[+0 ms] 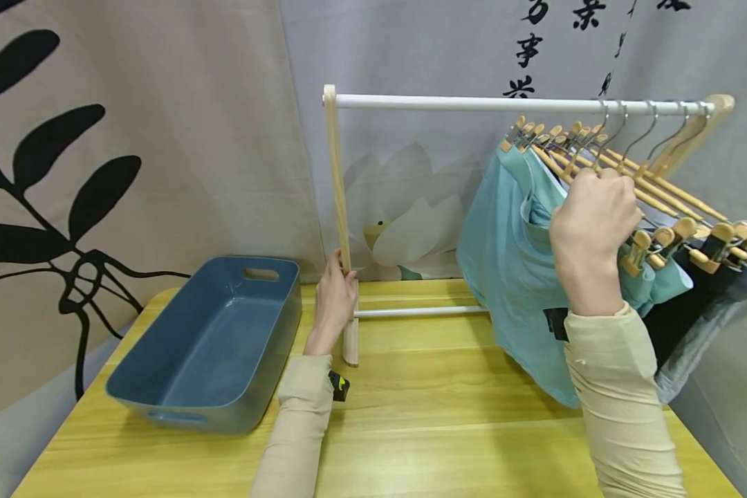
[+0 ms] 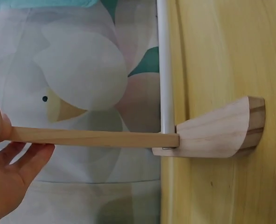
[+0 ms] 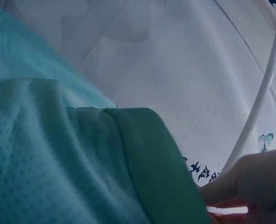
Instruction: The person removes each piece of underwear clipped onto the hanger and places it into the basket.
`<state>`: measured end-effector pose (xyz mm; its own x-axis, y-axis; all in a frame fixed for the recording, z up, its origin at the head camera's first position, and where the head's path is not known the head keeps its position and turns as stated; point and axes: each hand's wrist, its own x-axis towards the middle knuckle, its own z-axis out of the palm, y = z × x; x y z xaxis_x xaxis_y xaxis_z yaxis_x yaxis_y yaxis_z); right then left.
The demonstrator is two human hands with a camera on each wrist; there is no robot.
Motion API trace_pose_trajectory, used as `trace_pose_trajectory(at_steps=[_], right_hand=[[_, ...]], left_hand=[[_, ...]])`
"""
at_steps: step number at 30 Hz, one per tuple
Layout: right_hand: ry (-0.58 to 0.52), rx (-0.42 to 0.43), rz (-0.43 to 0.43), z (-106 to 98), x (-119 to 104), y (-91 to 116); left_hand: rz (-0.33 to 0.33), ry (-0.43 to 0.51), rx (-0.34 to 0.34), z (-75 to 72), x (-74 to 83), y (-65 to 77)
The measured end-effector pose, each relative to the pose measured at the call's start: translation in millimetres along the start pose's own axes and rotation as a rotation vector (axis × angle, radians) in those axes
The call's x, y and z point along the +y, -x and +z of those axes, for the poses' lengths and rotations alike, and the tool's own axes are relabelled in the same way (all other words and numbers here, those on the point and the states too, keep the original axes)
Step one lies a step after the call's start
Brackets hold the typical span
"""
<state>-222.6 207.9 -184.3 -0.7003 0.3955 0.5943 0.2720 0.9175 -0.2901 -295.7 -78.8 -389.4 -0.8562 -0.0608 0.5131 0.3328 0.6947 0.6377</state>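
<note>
A small clothes rack with wooden uprights and a white top rail [image 1: 473, 104] stands on the table. My left hand [image 1: 333, 297] grips its left wooden post [image 1: 336, 180] low down; in the left wrist view the thumb and fingers of that hand [image 2: 16, 172] close round the post. Wooden clip hangers [image 1: 666, 187] crowd the rail's right end. My right hand [image 1: 597, 221] has its fingers curled round the front wooden hanger, largely hiding its middle. From that hanger hang light-blue shorts [image 1: 517, 256]; their waistband [image 3: 152, 158] fills much of the right wrist view.
A blue-grey plastic basket [image 1: 205, 346] with cut-out handles sits on the left of the wooden table [image 1: 442, 429]. Behind the rack hangs a printed curtain [image 1: 193, 138]. Black and grey garments [image 1: 703, 325] hang at the far right, past the table's edge.
</note>
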Motion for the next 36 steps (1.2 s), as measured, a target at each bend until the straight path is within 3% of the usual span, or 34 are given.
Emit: trace_pose_trajectory(at_steps=[7, 14, 23, 27, 36], right_hand=[[-0.044, 0.009, -0.028, -2, 2, -3], [-0.119, 0.153, -0.079, -5, 1, 1], [-0.233, 0.345, -0.222, -1, 2, 17], [-0.247, 0.388, -0.259, -2, 1, 22], [-0.273, 0.451, -0.354, 0, 3, 38]], left_hand=[[0.039, -0.032, 0.007, -0.8, -0.3, -1.5], [0.035, -0.033, -0.004, -2.8, 0.6, -1.6], [0.016, -0.034, -0.008, -0.6, -1.1, -2.3], [0.006, -0.034, -0.014, -0.7, -1.7, -1.6], [-0.032, 0.082, -0.042, -6.0, 2.7, 2.4]])
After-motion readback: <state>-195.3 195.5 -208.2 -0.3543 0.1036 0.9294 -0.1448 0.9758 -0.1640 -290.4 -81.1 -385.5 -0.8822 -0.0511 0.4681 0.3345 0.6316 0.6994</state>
